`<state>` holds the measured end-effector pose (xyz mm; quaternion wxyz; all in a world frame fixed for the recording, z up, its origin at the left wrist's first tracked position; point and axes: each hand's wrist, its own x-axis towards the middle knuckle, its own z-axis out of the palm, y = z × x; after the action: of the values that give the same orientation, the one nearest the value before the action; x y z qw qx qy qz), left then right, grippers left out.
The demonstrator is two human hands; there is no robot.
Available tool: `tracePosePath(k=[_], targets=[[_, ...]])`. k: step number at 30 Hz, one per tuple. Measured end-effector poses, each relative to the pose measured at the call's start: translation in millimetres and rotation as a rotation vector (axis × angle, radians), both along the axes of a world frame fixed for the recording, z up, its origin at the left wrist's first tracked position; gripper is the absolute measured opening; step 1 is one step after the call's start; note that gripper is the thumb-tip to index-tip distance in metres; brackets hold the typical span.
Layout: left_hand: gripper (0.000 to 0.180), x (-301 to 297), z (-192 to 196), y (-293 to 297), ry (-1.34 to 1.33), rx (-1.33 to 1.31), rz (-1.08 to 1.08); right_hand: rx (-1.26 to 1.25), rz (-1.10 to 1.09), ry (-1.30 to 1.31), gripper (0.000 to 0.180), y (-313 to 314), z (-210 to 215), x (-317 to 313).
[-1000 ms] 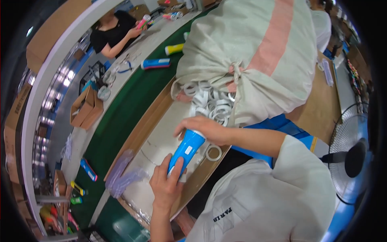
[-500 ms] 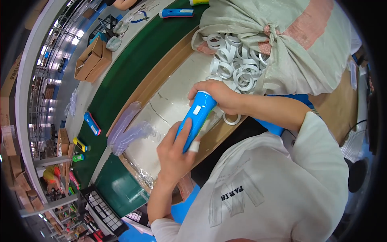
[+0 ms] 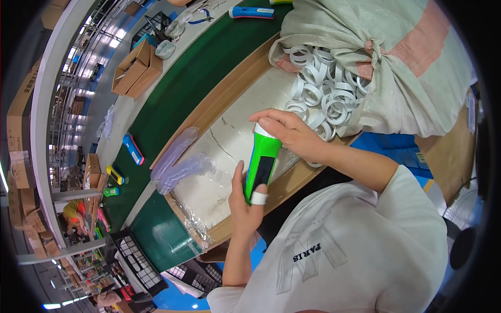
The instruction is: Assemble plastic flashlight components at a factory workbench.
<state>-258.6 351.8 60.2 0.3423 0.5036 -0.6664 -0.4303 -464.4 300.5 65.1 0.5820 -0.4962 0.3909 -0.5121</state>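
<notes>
Between my two hands is a flashlight (image 3: 263,164), its green side with a black panel facing up and a white ring around its wide head. My left hand (image 3: 244,203) is wrapped around the narrow tail end; a white band circles its thumb. At the head end, my right hand (image 3: 292,134) grips the white ring with fingers and thumb. Many loose white rings (image 3: 334,96) spill from a tied woven sack (image 3: 402,68) just beyond my right hand. Beneath my hands lies a shallow cardboard tray (image 3: 219,146) with a pale, cracked bottom.
Clear purplish plastic sleeves (image 3: 180,167) lie at the tray's left. A green conveyor belt (image 3: 172,99) behind carries a blue flashlight (image 3: 133,149), another blue flashlight (image 3: 251,12) and smaller yellow and green ones. A small open carton (image 3: 138,70) and pliers (image 3: 201,18) sit on the far ledge.
The flashlight has been rolled over: its blue side with the switch faced up before, now the green side does. My left hand has shifted its grip, thumb now on top.
</notes>
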Motion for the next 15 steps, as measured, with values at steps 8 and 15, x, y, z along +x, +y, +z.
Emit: tracePosePath(k=[8, 15], targets=[[0.057, 11.0, 15.6, -10.3, -0.596, -0.796, -0.118, 0.101, 0.110, -0.029, 0.043, -2.6, 2.6, 9.2], [0.059, 15.2, 28.6, 3.4, 0.087, -0.059, -0.032, 0.036, 0.160, -0.324, 0.048, 6.8, 12.6, 9.4]])
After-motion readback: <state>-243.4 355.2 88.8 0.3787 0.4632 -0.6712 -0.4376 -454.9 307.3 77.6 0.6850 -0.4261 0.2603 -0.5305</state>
